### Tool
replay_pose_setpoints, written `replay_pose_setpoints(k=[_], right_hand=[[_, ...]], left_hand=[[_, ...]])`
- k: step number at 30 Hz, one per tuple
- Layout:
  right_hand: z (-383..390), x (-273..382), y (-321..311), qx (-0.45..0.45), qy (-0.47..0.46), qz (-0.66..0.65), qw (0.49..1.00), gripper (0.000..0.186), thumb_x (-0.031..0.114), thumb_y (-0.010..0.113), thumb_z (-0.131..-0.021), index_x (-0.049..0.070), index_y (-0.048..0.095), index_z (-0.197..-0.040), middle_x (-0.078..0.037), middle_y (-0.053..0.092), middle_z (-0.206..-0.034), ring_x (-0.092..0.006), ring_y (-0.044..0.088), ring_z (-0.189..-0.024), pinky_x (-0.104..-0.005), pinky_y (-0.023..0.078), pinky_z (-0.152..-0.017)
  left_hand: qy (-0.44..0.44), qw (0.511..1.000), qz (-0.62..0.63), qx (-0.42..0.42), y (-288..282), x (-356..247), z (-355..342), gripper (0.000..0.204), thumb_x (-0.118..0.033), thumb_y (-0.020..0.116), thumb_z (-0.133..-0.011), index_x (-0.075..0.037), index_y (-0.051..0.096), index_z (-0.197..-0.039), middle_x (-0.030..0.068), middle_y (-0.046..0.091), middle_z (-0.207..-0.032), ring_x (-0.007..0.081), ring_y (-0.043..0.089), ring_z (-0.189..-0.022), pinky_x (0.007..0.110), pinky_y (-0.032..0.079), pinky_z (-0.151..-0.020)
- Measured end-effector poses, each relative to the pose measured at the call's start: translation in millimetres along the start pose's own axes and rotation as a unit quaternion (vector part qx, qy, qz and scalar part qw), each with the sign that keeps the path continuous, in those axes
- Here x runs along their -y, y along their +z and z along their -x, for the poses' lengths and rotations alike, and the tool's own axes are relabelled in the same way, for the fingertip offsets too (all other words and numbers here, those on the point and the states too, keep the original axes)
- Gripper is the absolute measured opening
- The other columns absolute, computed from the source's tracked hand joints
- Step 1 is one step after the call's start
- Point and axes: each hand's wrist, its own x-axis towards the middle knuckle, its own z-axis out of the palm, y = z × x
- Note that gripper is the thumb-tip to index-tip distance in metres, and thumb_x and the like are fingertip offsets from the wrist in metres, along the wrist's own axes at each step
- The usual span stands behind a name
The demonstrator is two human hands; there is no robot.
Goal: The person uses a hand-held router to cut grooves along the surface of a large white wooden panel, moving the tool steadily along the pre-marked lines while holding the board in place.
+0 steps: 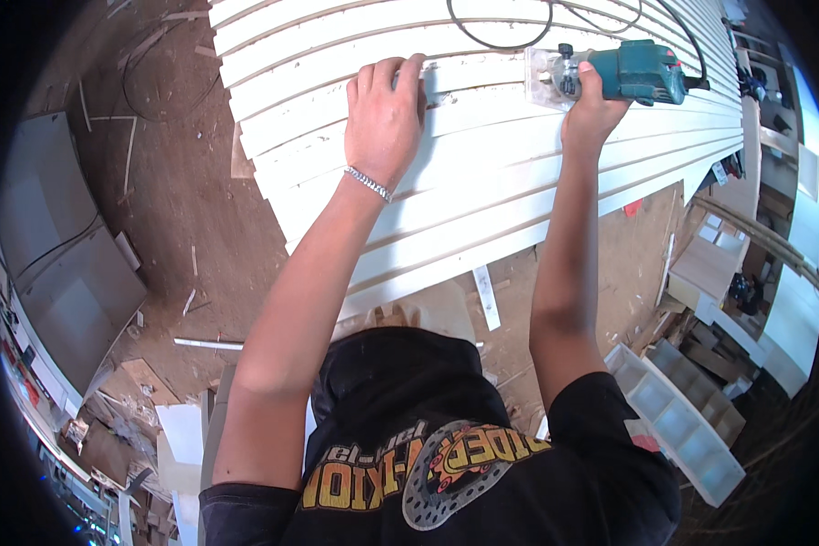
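just short of the white boards (482, 196), a black t-shirt (400, 391) with a colourful print. poking out beyond the near edge of the boards, a short pale strip (486, 298). around the boards, brown floor (214, 214), strewn with thin offcuts and scraps. to the right of the boards' near edge, a pale box (694, 415) split into compartments; to the left of the boards, large grey panels (91, 291) crossed by a dark cord. laid in long parallel rows, bright white with brownish lines between, and crumbs of debris along some far rows of the boards. over the far part of the boards, a black cable (500, 46) in loops. beyond the boards' right end, cluttered pieces, too jumbled to name. both bare forearms stretched forward across the near edge of the boards, elbows just short of it. on the left part of the boards, the left hand (384, 118), back up, a chain bracelet (369, 184) at the wrist, fingers bent and bunched; cannot tell whether wrapped around something small. over the right part of the boards, the right hand (593, 109), closed around a green power tool (642, 73), thumb on top, clear base toward the left hand; cannot tell whether touching the boards.
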Motion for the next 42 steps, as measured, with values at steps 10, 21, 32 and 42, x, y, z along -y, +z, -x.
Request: replay_pose_setpoints(k=[10, 21, 32, 42], right_hand=[[-3.4, -6.4, -5.2, 0.028, 0.022, -0.033, 0.999, 0.055, -0.008, 0.071, -0.084, 0.001, 0.047, -0.133, -0.011, 0.064, -0.119, -0.0203, 0.064, -0.110, -0.0340, 0.049, -0.102], [11.5, 3.4, 11.8, 0.044, 0.049, -0.039, 0.997, 0.062, -0.003, 0.071, -0.084, 0.000, 0.047, -0.141, -0.012, 0.063, -0.121, -0.0218, 0.062, -0.115, -0.0348, 0.050, -0.101], [23.6, -2.6, 22.7, 0.091, 0.030, -0.043, 0.994, 0.062, -0.006, 0.069, -0.083, 0.001, 0.044, -0.140, -0.014, 0.062, -0.124, -0.0244, 0.063, -0.117, -0.0377, 0.049, -0.108], [31.4, 5.0, 36.9, 0.040, 0.018, -0.013, 0.999, 0.048, -0.001, 0.072, -0.085, 0.000, 0.054, -0.129, -0.009, 0.065, -0.117, -0.0185, 0.062, -0.107, -0.0340, 0.050, -0.098]], left_hand=[[0.222, 0.963, -0.011, 0.150, 21.3, 9.3, -114.5, 0.025, -0.030, 0.068, -0.092, -0.005, 0.068, -0.094, 0.0121, 0.063, -0.094, 0.0306, 0.059, -0.097, 0.045, 0.047, -0.091], [0.171, 0.979, 0.034, 0.102, -14.5, 36.8, -89.0, 0.048, -0.040, 0.071, -0.092, -0.013, 0.067, -0.131, 0.0126, 0.062, -0.116, 0.0296, 0.053, -0.110, 0.043, 0.045, -0.098], [0.193, 0.973, -0.020, 0.124, -35.5, 77.8, -116.7, 0.016, -0.021, 0.066, -0.095, -0.008, 0.069, -0.104, 0.0132, 0.063, -0.102, 0.0315, 0.057, -0.101, 0.043, 0.049, -0.092], [0.020, 0.998, -0.041, -0.036, -35.6, 84.4, -72.9, 0.042, -0.007, 0.064, -0.089, 0.000, 0.056, -0.130, 0.0197, 0.059, -0.106, 0.0378, 0.055, -0.103, 0.049, 0.045, -0.093]])
